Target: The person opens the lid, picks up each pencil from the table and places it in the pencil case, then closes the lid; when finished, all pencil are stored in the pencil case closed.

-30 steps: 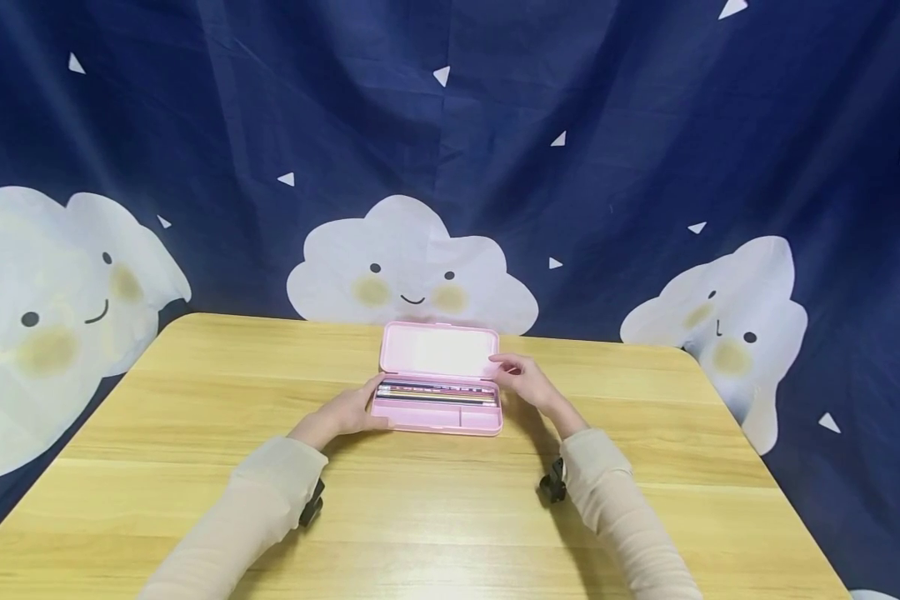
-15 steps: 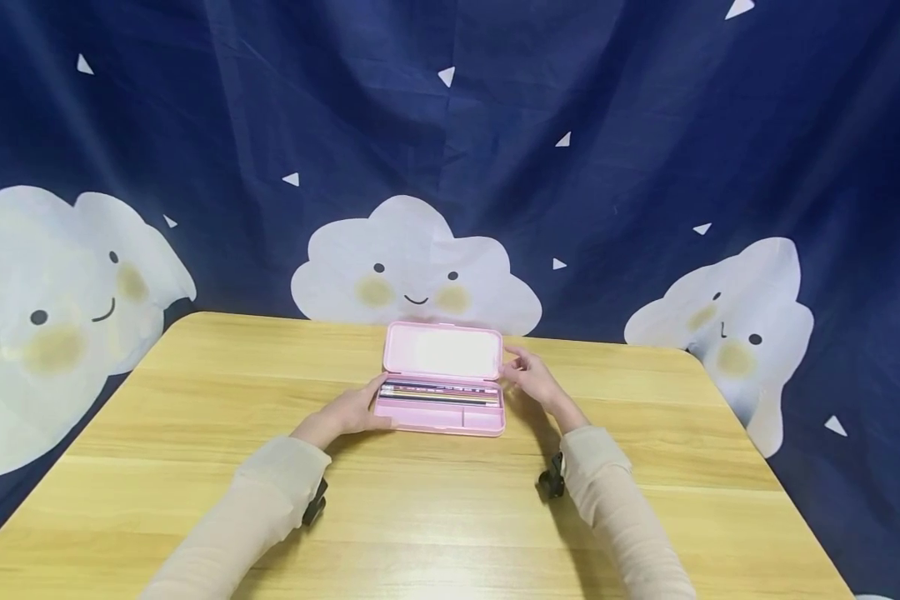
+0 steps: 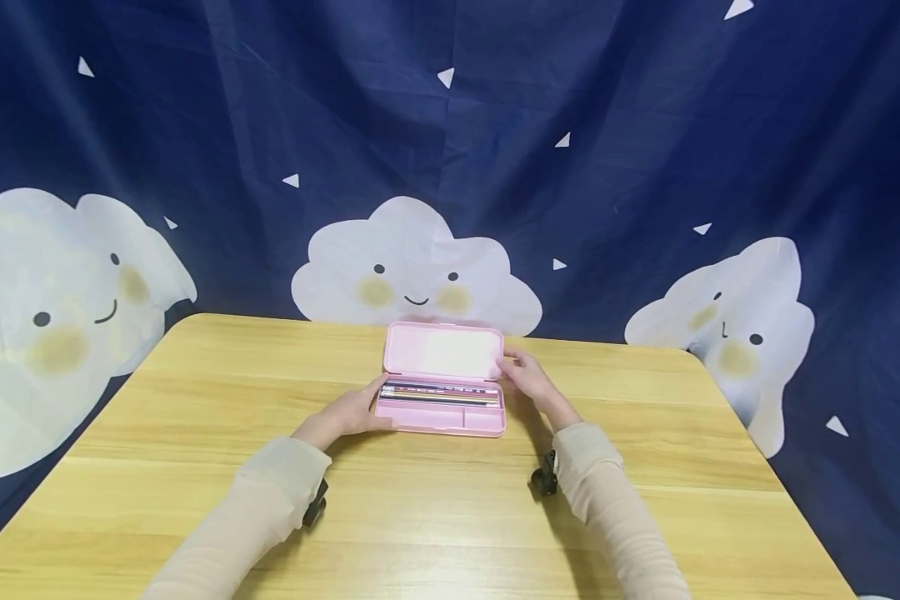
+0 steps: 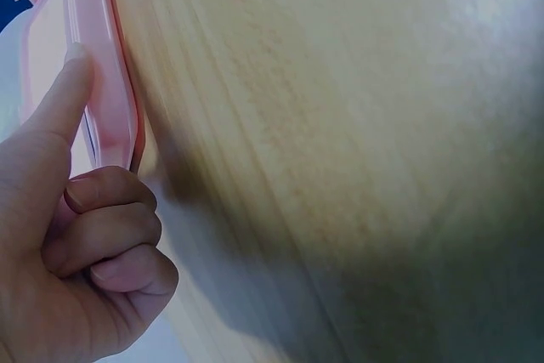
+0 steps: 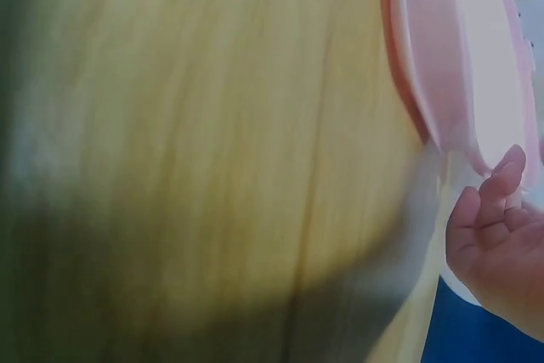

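Note:
A pink pencil case [image 3: 422,415] lies on the table with its lid [image 3: 444,351] raised at the back. Several pencils [image 3: 441,395] fill its rear compartment; the front tray has a small divider. My left hand [image 3: 347,412] grips the case's left end, the thumb on the front edge. In the left wrist view its other fingers [image 4: 115,231] curl at the case's corner. At the lid's right edge, my right hand [image 3: 531,377] holds the rim between thumb and fingers. The right wrist view shows curled fingers [image 5: 501,178] at the lid's lower corner.
The wooden table [image 3: 435,517] reaches back to a dark blue curtain [image 3: 390,108] printed with smiling clouds. Behind the case, the raised lid overlaps the middle cloud [image 3: 412,283]. Black wrist cameras sit at both cuffs, including the right camera [image 3: 545,477].
My right hand slid off the lid's inner right side to its outer edge, then came back against that edge. The left hand and the case stay in place; the head view shifted slightly.

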The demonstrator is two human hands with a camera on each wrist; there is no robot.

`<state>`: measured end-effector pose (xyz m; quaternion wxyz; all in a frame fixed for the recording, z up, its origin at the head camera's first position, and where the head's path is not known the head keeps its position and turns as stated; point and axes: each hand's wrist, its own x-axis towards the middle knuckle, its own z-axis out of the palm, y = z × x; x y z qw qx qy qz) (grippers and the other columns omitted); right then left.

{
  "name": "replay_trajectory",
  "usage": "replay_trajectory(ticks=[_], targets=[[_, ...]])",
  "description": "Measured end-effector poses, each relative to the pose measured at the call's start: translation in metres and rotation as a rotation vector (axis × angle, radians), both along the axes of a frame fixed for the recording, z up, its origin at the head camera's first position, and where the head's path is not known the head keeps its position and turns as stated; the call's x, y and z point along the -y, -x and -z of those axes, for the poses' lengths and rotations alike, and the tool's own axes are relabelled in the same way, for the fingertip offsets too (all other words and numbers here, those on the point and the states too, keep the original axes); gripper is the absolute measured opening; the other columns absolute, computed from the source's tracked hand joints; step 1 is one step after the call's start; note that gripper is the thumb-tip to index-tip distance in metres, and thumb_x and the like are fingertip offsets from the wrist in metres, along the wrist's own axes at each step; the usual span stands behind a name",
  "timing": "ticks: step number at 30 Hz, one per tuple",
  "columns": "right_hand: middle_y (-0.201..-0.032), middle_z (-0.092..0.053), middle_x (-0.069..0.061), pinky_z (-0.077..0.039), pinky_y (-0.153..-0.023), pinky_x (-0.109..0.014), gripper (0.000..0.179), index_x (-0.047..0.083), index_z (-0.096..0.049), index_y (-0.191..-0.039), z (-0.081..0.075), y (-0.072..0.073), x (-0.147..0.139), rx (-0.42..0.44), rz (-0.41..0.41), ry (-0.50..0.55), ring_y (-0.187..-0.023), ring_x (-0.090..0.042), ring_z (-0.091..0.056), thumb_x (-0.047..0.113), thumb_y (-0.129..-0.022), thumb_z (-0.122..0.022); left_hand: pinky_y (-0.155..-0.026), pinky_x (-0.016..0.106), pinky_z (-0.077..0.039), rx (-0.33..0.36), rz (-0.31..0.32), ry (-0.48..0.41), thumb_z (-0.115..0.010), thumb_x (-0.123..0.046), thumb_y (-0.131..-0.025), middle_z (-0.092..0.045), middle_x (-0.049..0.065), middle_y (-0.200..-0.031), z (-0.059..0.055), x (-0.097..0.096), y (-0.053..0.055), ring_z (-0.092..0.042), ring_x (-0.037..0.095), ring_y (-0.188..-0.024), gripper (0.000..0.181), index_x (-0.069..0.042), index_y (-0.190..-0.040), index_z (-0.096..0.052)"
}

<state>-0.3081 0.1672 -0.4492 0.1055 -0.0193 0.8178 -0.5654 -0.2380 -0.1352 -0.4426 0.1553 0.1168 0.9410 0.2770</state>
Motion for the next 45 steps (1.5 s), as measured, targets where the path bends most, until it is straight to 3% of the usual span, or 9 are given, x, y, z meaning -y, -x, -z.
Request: replay_trajectory(ticks=[4,13,21,28,32,37,41,45], targets=[[-0.084,-0.057,-0.007,-0.044,-0.063,-0.02,0.044,-0.01,-0.041,-0.126,-0.003,-0.001,0.001,0.013,0.031,0.061,-0.07,-0.009,-0.052,0.023,-0.097,-0.043,-0.098,0.053,-0.034,0.009,0.001,-0.014,-0.072,-0.041,-0.074,-0.041,0.035,-0.129,0.001,0.002,0.001,-0.043,0.046,-0.117,0.095,-0.007,-0.145,-0.018],[-0.066,-0.062,-0.003,-0.043,-0.057,-0.022,0.058,-0.007,-0.047,-0.116,-0.012,-0.008,0.002,0.023,0.068,0.135,-0.057,-0.01,-0.055,0.046,-0.097,-0.029,-0.094,0.054,-0.037,-0.032,0.007,-0.019,-0.069,-0.054,-0.071,-0.043,0.036,-0.126,0.003,0.007,0.0,-0.045,0.048,-0.113,0.099,-0.012,-0.146,-0.02],[-0.062,-0.06,-0.004,-0.05,-0.063,-0.027,0.058,-0.005,-0.052,-0.103,-0.02,-0.013,0.003,0.034,0.153,0.072,-0.059,-0.014,-0.059,0.051,-0.092,-0.042,-0.088,0.052,-0.043,-0.088,-0.047,0.031,-0.07,-0.046,-0.073,-0.047,0.033,-0.126,0.013,0.005,-0.002,-0.049,0.044,-0.111,0.1,-0.003,-0.145,-0.015],[-0.062,-0.065,-0.002,-0.045,-0.058,-0.024,0.058,-0.006,-0.052,-0.11,-0.021,-0.016,0.001,0.055,0.163,0.065,-0.059,-0.012,-0.062,0.049,-0.09,-0.046,-0.085,0.053,-0.044,-0.116,-0.072,0.048,-0.068,-0.047,-0.076,-0.047,0.031,-0.126,0.016,0.004,-0.006,-0.05,0.044,-0.11,0.097,-0.002,-0.145,-0.016],[-0.07,-0.068,-0.008,-0.044,-0.056,-0.022,0.053,-0.004,-0.049,-0.11,-0.02,-0.017,0.001,0.051,0.155,0.095,-0.06,-0.011,-0.063,0.045,-0.091,-0.048,-0.077,0.051,-0.048,-0.147,-0.074,0.056,-0.067,-0.048,-0.076,-0.051,0.031,-0.121,0.018,0.001,-0.006,-0.054,0.044,-0.104,0.095,-0.004,-0.144,-0.018],[-0.074,-0.067,-0.009,-0.047,-0.062,-0.025,0.035,0.005,-0.047,-0.097,-0.018,-0.018,-0.001,0.06,0.131,0.121,-0.061,-0.011,-0.061,0.04,-0.091,-0.049,-0.065,0.048,-0.049,-0.17,-0.091,0.008,-0.071,-0.045,-0.074,-0.057,0.03,-0.113,0.017,0.0,-0.008,-0.059,0.042,-0.094,0.092,-0.01,-0.143,-0.022],[-0.076,-0.064,-0.006,-0.049,-0.07,-0.029,0.034,0.005,-0.045,-0.099,-0.017,-0.021,-0.003,0.077,0.099,0.135,-0.064,-0.011,-0.057,0.038,-0.092,-0.049,-0.071,0.048,-0.05,-0.168,-0.117,-0.06,-0.071,-0.043,-0.074,-0.058,0.029,-0.11,0.013,0.004,-0.004,-0.061,0.039,-0.09,0.095,-0.003,-0.142,-0.02],[-0.074,-0.058,-0.001,-0.048,-0.071,-0.028,0.038,0.003,-0.043,-0.104,-0.018,-0.026,-0.006,0.08,0.069,0.122,-0.064,-0.009,-0.053,0.039,-0.092,-0.048,-0.059,0.04,-0.048,-0.199,-0.172,-0.183,-0.064,-0.042,-0.081,-0.06,0.017,-0.074,0.004,0.007,0.004,-0.056,0.026,-0.059,0.089,0.0,-0.143,-0.018]])
